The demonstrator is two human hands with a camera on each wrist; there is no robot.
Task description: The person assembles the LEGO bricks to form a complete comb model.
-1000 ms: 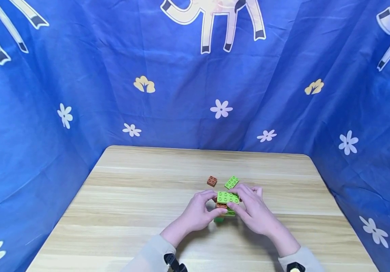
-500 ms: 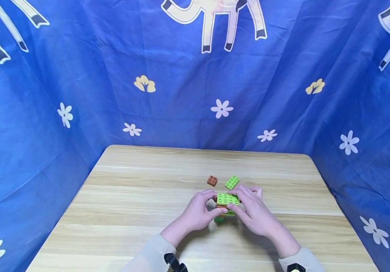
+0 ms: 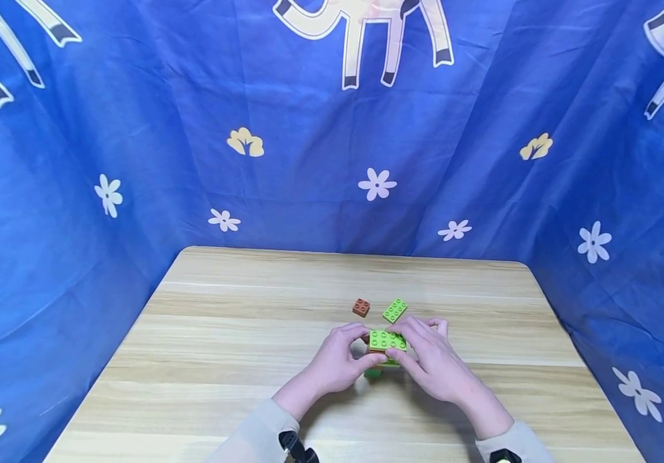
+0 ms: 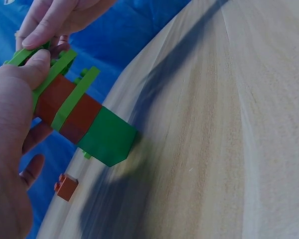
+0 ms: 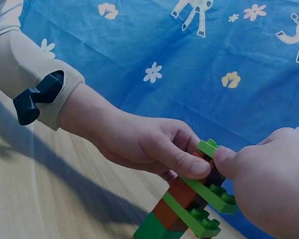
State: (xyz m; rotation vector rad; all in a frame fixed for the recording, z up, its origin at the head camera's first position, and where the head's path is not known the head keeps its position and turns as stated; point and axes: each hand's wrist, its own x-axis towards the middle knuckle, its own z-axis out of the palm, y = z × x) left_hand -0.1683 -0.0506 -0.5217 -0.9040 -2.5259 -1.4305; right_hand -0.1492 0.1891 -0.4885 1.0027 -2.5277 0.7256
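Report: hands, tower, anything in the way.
Left hand grips tower. Right hand pinches top green block. Loose brown block, loose green block beyond; neither seems in the way.

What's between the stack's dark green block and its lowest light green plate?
A brown block sits between the dark green block and the lowest light green plate; the left wrist view shows it.

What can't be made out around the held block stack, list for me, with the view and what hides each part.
- Left wrist: upper end of the stack, mostly covered by the left grip and right grip.
- Head: most of the lower layers, hidden beneath the top green plate and behind the left grip.
- Right wrist: bottom of the dark green block, cut off by the lower edge.
- Right wrist: the right grip's wrist side, cut off by the right edge.
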